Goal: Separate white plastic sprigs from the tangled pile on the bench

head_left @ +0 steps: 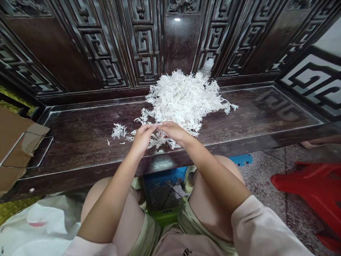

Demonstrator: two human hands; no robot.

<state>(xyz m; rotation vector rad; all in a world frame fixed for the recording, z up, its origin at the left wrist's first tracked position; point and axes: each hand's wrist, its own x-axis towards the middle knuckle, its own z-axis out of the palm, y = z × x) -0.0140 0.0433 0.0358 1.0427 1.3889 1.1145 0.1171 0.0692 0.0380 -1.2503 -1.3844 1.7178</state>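
Pale pink sleeves point(262, 227) come in at the bottom of the frame, and bare forearms slant inward from them to the centre. The knees point(93, 195) are close to the table point(80, 138), which probably puts its front edge within easy reach. At lower left is a white bag point(48, 227); at right, a red stool point(314, 188).

Near the table's front edge, the left hand point(143, 137) has its fingers drawn together, thumb side up. The right hand point(174, 132) reaches across with fingers extended and close together, its tips at the left hand's tips. They seem to meet over one small spot, as if for fine finger work; whether either pinches a sprig I cannot tell. White sprigs point(160, 142) lie just below them, perhaps so that single ones are close by.

A loose clump point(118, 131) lies to the left, apart from the main pile point(183, 97). That pile sits directly beyond the hands, heaped at the centre, likely for short reaches. At far left, a wire frame point(46, 152) stands by a carton point(13, 142). Behind the pile, a bottle point(208, 65) stands near the carved back point(181, 42).
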